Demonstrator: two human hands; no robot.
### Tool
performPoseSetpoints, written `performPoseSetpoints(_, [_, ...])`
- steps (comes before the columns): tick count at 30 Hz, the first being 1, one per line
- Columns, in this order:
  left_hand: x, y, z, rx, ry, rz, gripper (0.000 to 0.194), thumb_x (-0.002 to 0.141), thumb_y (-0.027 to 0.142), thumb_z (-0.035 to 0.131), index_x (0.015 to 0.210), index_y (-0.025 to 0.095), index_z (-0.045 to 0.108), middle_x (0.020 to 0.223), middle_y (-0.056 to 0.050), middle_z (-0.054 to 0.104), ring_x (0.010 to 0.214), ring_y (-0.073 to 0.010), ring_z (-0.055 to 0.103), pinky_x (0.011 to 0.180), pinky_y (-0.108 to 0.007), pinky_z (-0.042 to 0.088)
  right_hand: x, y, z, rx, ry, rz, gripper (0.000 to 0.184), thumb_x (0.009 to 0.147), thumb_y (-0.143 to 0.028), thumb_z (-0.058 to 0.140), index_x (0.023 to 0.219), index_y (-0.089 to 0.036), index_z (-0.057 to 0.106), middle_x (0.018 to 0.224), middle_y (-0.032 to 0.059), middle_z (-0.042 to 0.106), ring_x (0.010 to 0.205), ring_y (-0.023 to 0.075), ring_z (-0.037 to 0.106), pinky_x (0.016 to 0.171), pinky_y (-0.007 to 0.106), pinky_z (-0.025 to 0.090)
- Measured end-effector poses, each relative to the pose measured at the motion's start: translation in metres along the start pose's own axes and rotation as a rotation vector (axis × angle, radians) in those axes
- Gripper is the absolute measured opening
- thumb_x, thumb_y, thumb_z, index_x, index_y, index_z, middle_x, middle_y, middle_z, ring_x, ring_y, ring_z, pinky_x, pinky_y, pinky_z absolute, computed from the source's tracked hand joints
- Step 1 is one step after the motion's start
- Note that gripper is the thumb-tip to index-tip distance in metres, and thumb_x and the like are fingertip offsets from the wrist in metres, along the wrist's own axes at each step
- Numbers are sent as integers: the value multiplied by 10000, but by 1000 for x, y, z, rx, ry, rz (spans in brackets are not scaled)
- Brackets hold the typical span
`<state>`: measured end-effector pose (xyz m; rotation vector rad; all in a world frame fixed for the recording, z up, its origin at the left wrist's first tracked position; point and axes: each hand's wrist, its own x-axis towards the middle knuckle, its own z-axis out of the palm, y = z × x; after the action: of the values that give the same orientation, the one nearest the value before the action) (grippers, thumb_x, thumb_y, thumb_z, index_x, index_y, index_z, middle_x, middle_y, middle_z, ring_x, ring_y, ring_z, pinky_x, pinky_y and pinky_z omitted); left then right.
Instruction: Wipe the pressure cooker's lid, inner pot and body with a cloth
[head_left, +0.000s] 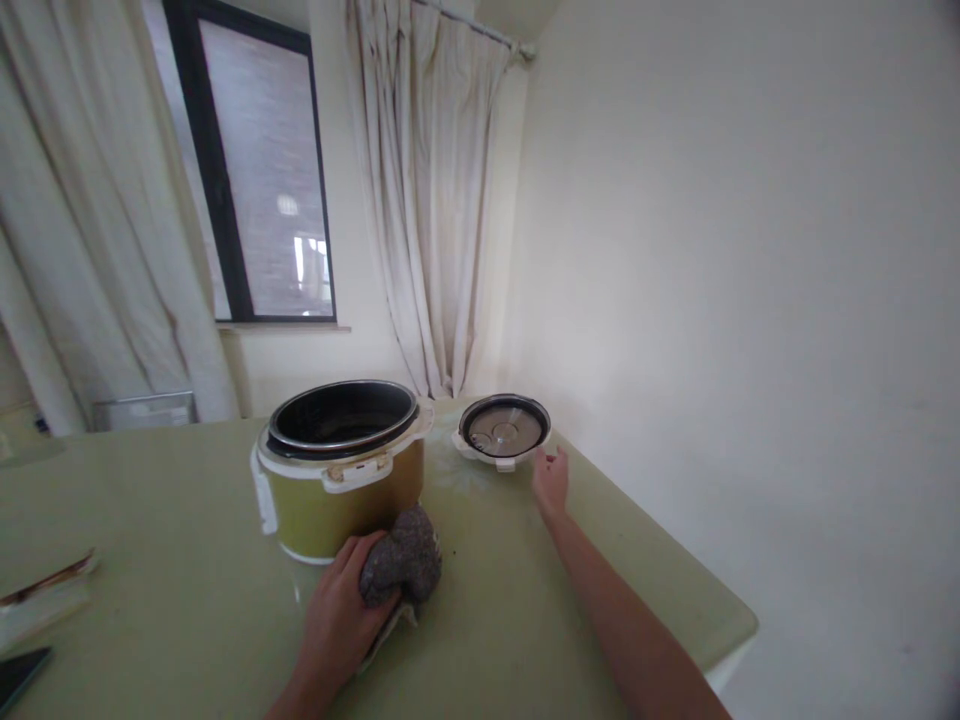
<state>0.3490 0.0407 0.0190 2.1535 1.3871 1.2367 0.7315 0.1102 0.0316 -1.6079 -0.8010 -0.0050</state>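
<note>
My left hand (345,605) is closed round a bunched grey cloth (405,560), in front of a rice cooker (345,505). The cooker has a green-gold body, white trim and a dark inner pot (341,415), and its top is uncovered. To its right a round lid (504,428) lies on the table, with its metal inner face upward and a black ring about it. My right hand (552,482) is at the lid's near right edge, fingers bent with a small gap between them. Whether it touches the rim I cannot tell.
The pale green table (195,620) ends at a rounded corner on the right, beside a white wall (750,300). A dark flat object (21,675) and a clear packet (41,610) lie at the left edge. Behind are a window (266,170) and curtains (427,190).
</note>
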Motion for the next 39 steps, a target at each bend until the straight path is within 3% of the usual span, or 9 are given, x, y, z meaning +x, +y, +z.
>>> performPoseSetpoints(7, [-3, -2, -4, 27, 26, 24, 476, 748, 353, 720, 1215, 264, 702, 1186, -66, 741, 1057, -308, 743, 890, -419, 618, -43, -8, -23, 93, -51, -170, 555, 970, -564, 466, 1301, -144, 614, 1229, 189, 646, 1117, 309, 608, 1002, 480, 497])
performPoseSetpoints(10, [-6, 12, -2, 21, 54, 28, 436, 769, 334, 708, 1201, 276, 709, 1196, -54, 723, 1039, -282, 744, 873, -394, 625, -79, -36, -29, 279, -534, -396, 507, 1021, -581, 449, 1282, -196, 651, 1139, 131, 688, 1032, 287, 651, 947, 458, 527])
performPoseSetpoints(12, [-8, 27, 6, 0, 69, 20, 427, 770, 309, 713, 1195, 281, 711, 1213, -52, 699, 1032, -268, 744, 883, -386, 628, -109, -56, -32, 399, -910, -529, 625, 912, -634, 663, 1402, -246, 630, 1241, 124, 700, 1051, 308, 681, 924, 443, 556])
performPoseSetpoints(17, [-16, 63, 22, -86, -54, 21, 654, 729, 227, 729, 1371, 206, 610, 1345, -130, 642, 1194, -302, 708, 1046, -464, 594, -144, -79, -31, 685, -1231, -332, 1226, 584, -522, 994, 1632, -306, 394, 1539, 119, 585, 1372, 368, 580, 1172, 475, 466])
performPoseSetpoints(21, [4, 94, -12, 58, -490, 221, 957, 699, 240, 809, 1591, 277, 464, 1592, -133, 550, 1380, -332, 620, 1135, -481, 541, -116, -59, -25, 735, -1125, -88, 883, 533, -428, 1011, 1330, -270, 665, 1277, 49, 739, 1202, 332, 680, 1102, 490, 520])
performPoseSetpoints(24, [53, 118, -54, 281, -368, 310, 441, 938, 368, 631, 1372, 326, 691, 1482, -65, 666, 1357, -295, 630, 1173, -476, 492, -94, -45, -18, 761, -895, 58, 734, 586, -383, 983, 1240, -262, 673, 1176, 43, 774, 1104, 313, 724, 1054, 494, 548])
performPoseSetpoints(27, [110, 129, -88, 574, -45, 237, 549, 996, 487, 487, 1424, 187, 655, 1509, -167, 632, 1395, -362, 578, 1175, -528, 449, -83, -39, -10, 769, -659, 176, 694, 577, -403, 977, 1169, -231, 657, 1064, 49, 790, 1006, 294, 744, 1000, 496, 578])
performPoseSetpoints(33, [153, 121, -111, 841, -360, -144, 680, 989, 659, 259, 1119, 246, 783, 1049, -157, 805, 1052, -410, 748, 899, -475, 517, -78, -36, -5, 788, -511, 253, 676, 580, -472, 978, 1116, -218, 654, 1027, 52, 792, 960, 279, 744, 957, 472, 587])
performPoseSetpoints(39, [164, 122, -120, 748, -174, -194, 749, 859, 851, 400, 892, 208, 782, 855, -138, 783, 891, -376, 747, 769, -412, 526, -77, -39, -8, 785, -461, 307, 680, 601, -490, 969, 1128, -192, 659, 1057, 70, 790, 992, 274, 736, 966, 442, 569])
